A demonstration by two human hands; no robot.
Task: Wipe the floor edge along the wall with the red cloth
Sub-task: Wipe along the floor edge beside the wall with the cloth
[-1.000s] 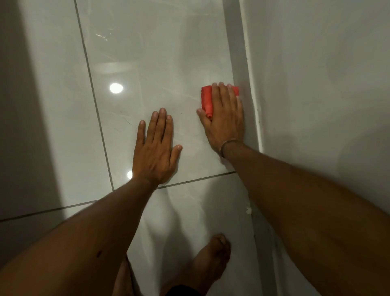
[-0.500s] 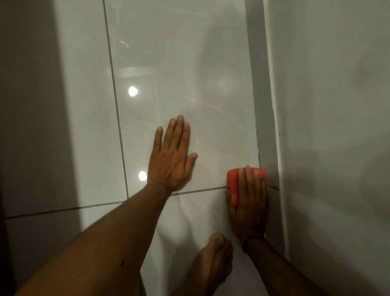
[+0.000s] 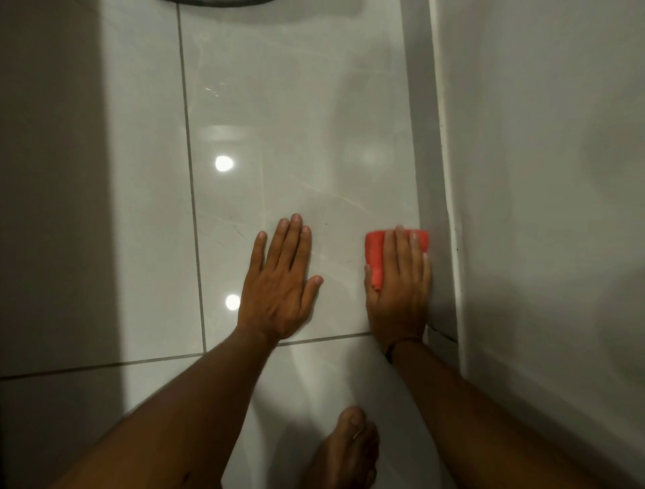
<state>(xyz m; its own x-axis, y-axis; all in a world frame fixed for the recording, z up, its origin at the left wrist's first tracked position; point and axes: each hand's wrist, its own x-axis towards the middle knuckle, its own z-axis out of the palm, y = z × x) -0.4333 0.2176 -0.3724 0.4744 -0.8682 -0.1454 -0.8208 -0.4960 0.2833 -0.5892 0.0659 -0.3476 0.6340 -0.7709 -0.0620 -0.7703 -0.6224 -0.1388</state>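
Observation:
The red cloth lies folded on the glossy grey floor tile, right against the skirting strip at the foot of the wall. My right hand presses flat on top of it, fingers pointing away from me, so only the cloth's far edge and left side show. My left hand rests palm down on the tile a little to the left, fingers spread, holding nothing.
A bare foot stands on the near tile below my hands. Grout lines cross the floor. Shadow covers the left strip of floor, and a dark curved rim shows at the top edge.
My right hand has slid the red cloth forward along the skirting, away from me, after pulling it back near my foot half a second ago. My left hand stays planted.

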